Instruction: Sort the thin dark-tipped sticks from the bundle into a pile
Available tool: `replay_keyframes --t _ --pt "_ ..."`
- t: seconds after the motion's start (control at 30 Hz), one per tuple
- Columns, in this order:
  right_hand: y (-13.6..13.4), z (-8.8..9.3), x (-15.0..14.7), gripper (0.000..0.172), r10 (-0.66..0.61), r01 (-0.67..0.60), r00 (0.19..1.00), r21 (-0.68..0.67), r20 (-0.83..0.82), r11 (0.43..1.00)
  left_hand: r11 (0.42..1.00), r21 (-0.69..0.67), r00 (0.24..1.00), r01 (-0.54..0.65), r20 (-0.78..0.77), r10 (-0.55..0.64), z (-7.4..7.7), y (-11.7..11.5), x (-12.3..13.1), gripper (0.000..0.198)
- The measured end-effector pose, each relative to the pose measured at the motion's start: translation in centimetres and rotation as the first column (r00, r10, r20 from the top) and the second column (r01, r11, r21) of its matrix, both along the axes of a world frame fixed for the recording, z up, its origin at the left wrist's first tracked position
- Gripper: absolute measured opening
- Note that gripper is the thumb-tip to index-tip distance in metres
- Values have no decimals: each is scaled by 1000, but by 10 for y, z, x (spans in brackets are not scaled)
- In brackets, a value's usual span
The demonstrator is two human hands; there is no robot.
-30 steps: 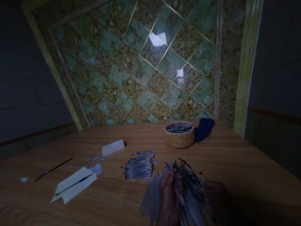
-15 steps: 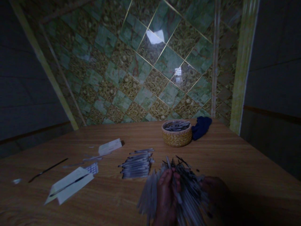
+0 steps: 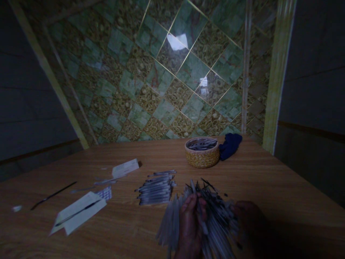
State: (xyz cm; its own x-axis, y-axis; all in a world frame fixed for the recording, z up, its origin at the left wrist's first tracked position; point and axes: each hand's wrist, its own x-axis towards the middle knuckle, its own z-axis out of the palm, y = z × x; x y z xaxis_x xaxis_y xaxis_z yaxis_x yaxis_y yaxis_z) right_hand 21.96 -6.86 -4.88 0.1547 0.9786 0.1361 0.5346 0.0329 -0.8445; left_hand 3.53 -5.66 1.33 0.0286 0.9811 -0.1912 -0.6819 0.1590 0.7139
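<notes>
My left hand (image 3: 189,219) is closed around a slim, pale translucent tube (image 3: 201,216), which slants between the thumb and fingers. Beneath and around it spreads a loose pile of similar clear tubes and dark thin sticks (image 3: 215,219). More pale, flat clear sleeves (image 3: 169,223) fan out to the left of this hand. At the pile's right edge is my right hand (image 3: 249,214), in deep shadow with its fingers drawn together; whatever they hold is too dark to make out. Left of the pile lies a neat stack of filled tubes (image 3: 156,189).
Behind the pile, a woven basket (image 3: 202,156) holds more thin tubes, beside a dark blue cloth (image 3: 230,145). Folded papers (image 3: 81,212) and [a white card] lie leftward, with a dark thin stick (image 3: 54,195). A tiled wall (image 3: 167,90) bounds the table's far edge.
My right hand has shifted very slightly at the pile's edge. My left hand keeps its grip on the tube; the whole view has moved a little.
</notes>
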Motion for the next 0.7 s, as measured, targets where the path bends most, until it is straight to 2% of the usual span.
replay_keyframes --t 0.17,0.43,0.5,0.57,0.63,0.7 --pt "1 3 1 31 -13 13 1000 -23 -3 1000 1000 15 1000 11 -1 -11 -1 -1 0 18" --pt "-5 22 -4 34 -61 61 993 -6 -104 998 1000 13 1000 27 -9 -27 2 -5 2 22" --pt "-10 25 -14 34 -12 11 989 -6 -147 1000 999 25 999 25 25 -26 1 -6 3 22" --pt "-17 26 -30 35 75 -96 967 -73 -243 993 999 28 996 20 83 -22 0 -7 4 20" --pt "-23 27 -46 39 152 -221 913 -146 -378 964 999 30 988 13 152 -17 1 -9 6 17" --pt "-28 29 -62 47 190 -290 872 -162 -451 943 999 40 975 23 218 -31 3 -12 8 16"
